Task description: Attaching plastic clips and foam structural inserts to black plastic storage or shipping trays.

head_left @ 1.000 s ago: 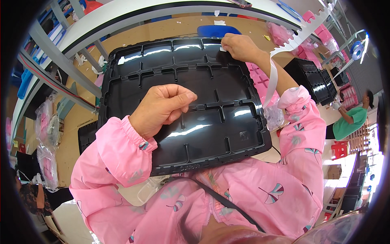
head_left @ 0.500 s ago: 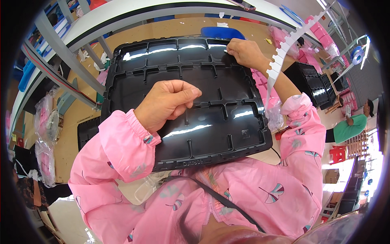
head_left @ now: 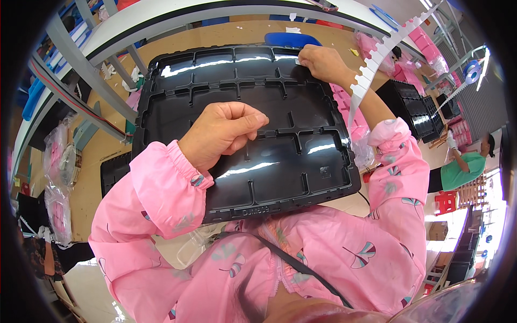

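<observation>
Black tray (head_left: 277, 188) before a person in pink sleeves (head_left: 167, 183). The left hand (head_left: 223, 132), thumb against curled fingers, is over its middle; the right hand (head_left: 325, 63) is at its far right corner, near a white tag (head_left: 298, 62). A notched white strip (head_left: 371, 68) crosses the right forearm.

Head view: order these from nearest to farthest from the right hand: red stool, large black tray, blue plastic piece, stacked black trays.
1. Large black tray: right hand is at its far right corner.
2. Blue plastic piece: just beyond the tray's far edge.
3. Stacked black trays: off to the right.
4. Red stool: far right, in the background.
</observation>
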Motion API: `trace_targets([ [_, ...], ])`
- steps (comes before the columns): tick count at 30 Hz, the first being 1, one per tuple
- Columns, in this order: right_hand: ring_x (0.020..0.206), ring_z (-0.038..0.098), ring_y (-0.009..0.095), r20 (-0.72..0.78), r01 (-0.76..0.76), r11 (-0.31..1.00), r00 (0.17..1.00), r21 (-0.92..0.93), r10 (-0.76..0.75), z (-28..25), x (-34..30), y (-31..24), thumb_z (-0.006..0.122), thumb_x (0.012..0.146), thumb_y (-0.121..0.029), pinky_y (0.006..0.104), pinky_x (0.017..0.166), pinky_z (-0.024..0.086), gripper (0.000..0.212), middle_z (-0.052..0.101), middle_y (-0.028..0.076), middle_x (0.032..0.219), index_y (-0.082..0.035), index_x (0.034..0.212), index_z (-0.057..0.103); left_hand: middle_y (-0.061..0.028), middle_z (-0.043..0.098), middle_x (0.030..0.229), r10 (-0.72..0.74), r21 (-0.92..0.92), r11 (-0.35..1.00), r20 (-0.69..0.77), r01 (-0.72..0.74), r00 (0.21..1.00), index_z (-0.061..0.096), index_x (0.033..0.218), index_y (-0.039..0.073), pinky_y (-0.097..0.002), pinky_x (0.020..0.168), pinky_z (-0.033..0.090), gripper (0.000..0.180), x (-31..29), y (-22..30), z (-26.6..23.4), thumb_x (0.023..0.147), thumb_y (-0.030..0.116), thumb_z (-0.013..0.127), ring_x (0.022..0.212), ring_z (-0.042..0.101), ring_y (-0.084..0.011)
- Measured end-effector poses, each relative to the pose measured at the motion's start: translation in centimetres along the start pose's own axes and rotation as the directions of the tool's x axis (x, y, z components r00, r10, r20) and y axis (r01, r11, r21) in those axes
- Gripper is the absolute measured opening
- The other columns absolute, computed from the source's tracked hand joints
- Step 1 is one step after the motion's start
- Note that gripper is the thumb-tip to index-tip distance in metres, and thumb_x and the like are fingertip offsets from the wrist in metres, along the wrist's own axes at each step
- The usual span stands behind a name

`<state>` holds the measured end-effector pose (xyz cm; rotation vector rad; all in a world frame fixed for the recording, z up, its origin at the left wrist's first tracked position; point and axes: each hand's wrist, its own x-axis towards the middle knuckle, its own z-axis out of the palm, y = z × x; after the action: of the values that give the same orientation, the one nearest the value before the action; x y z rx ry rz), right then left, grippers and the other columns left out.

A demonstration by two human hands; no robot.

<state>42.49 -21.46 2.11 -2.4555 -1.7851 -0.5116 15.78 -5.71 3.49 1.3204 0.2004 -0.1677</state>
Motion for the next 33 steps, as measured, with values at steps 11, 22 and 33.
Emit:
trace_targets([
  [11,0.065,0.052,0.014,-0.074,-0.045,0.654,0.985,0.755,0.154,-6.4,-4.0,-7.8,0.058,0.077,-0.009,0.0247,0.06,0.041,0.007,0.054,0.005,0.07,-0.004,0.082,0.06,-0.0006,0.051,0.065,-0.018,-0.108,0.994,-0.001,0.018,1.0,0.057,0.091,0.002,-0.0155,0.036,0.022,0.031,0.2,0.0,0.2,0.088,0.032,0.05,0.042,0.035,-0.0015],
  [22,0.068,0.055,0.009,0.127,-0.062,0.369,0.98,0.927,-0.153,-5.7,1.5,-12.8,0.06,0.078,-0.007,0.0213,0.06,0.045,0.015,0.061,0.003,0.08,-0.001,0.09,0.064,-0.0017,0.052,0.069,0.088,-0.176,0.977,-0.177,-0.12,0.98,0.054,0.089,0.002,-0.0153,0.034,0.025,0.024,-0.9,-0.4,-0.8,0.09,0.025,0.047,0.046,0.038,-0.0027],
  [33,0.06,0.06,0.015,0.057,-0.025,0.675,0.998,0.737,-0.026,2.5,18.2,-15.7,0.06,0.073,-0.011,0.0267,0.056,0.047,0.019,0.063,0.01,0.071,0.0,0.088,0.065,-0.0044,0.054,0.067,0.082,-0.276,0.951,-0.22,-0.142,0.972,0.056,0.084,0.0,-0.0161,0.035,0.024,0.023,-5.0,-0.4,-2.6,0.087,0.023,0.053,0.045,0.04,-0.0041],
])
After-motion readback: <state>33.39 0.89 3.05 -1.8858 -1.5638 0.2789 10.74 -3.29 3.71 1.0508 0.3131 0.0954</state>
